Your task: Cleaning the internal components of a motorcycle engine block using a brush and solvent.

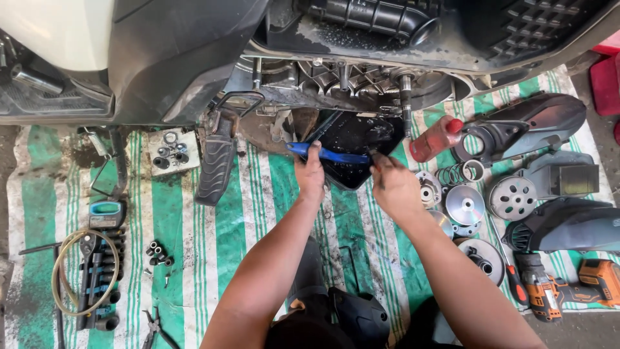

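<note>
My left hand [310,173] grips a blue-handled tool [329,154] that lies across the front of a black oil tray [352,139]. My right hand [391,183] is closed beside the tool's right end, over the tray's edge; what its fingers pinch is too small to tell. Both hands are dark with grease. The tray sits under a scooter's open engine [342,81], whose bare shaft [405,90] sticks down on the right.
A green and white striped mat [194,239] covers the floor. Right: a red bottle [436,137], clutch and pulley parts [465,205], black covers [523,126], an orange power drill [568,287]. Left: a socket set [97,271], a coiled hose, loose bolts [158,253], a footrest [214,165].
</note>
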